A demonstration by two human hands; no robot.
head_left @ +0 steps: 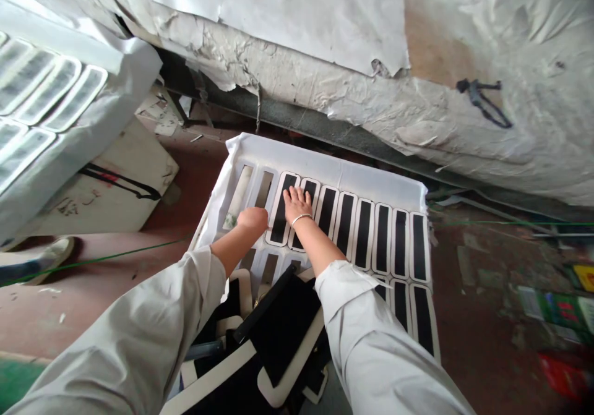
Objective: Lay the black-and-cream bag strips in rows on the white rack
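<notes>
Across a white sheet-covered rack [380, 180] lie several long black panels [346, 217] with rounded cream rims, set side by side in rows. My right hand [298, 205] lies flat, fingers spread, on the panels at the left of the far row. Beside it, my left hand [253, 218] is closed in a fist near the left edge of the leftmost panel; whatever it may hold is hidden. Slots with no panel [263, 189] show left of that panel. Below my forearms is a loose pile of black pieces with cream rims [283, 328].
A long bench [297, 93] under torn whitish covering runs behind the rack, with a dark clamp-like tool [485, 101] on it. Another rack of rimmed panels [77, 96] stands at left. A person's shoe [55, 254] shows at the left; blurred coloured packages [561, 310] lie at right.
</notes>
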